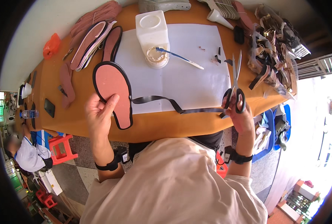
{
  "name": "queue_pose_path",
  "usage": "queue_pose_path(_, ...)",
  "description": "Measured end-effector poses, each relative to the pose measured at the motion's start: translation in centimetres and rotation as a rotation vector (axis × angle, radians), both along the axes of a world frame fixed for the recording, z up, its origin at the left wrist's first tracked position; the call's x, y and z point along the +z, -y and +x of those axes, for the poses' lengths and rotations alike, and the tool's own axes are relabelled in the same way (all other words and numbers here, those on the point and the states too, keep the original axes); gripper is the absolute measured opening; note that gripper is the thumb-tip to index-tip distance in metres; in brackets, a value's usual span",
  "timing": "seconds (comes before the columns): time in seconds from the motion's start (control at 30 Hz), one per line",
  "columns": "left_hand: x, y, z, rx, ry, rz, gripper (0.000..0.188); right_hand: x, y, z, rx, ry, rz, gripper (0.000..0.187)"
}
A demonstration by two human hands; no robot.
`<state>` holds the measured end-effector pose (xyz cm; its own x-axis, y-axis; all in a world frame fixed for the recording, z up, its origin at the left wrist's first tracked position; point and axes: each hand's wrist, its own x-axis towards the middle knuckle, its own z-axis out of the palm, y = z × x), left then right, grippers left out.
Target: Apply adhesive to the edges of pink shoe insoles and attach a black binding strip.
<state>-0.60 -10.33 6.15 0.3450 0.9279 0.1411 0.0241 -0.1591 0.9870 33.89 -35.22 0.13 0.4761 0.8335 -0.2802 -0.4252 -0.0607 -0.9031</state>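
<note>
A pink insole (113, 80) with black edging is pinched in my left hand (100, 114), thumb on top, over the near left part of a white sheet (196, 84). From the insole's right edge a black binding strip (149, 99) runs loosely across to my right hand (241, 117). That hand is closed around the black handles of scissors (236, 74), blades pointing away from me and slightly parted. The strip's far end lies at the right fingers; whether they pinch it is hard to see. Small black and pink scraps (217, 59) lie on the sheet.
Ahead stands a white container (151, 31) with cream paste at its round mouth and a blue-and-white brush (184, 60) across it. Stacked insoles (89, 44) lie left, a plastic bag of straps (274, 59) right. A person (31, 155) and a red stool (63, 149) are at left.
</note>
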Motion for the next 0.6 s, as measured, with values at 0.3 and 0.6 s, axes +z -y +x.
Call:
queue_pose_path(0.3,-0.3,0.2,0.2,0.051,-0.008,0.059,0.008,4.7,-1.2,-5.4,0.510,-0.211,0.031,0.081)
queue_pose_path(0.6,-0.3,0.0,0.1,0.066,0.060,0.125,0.009,2.7,-3.6,-7.7,0.718,-0.370,0.021,0.087)
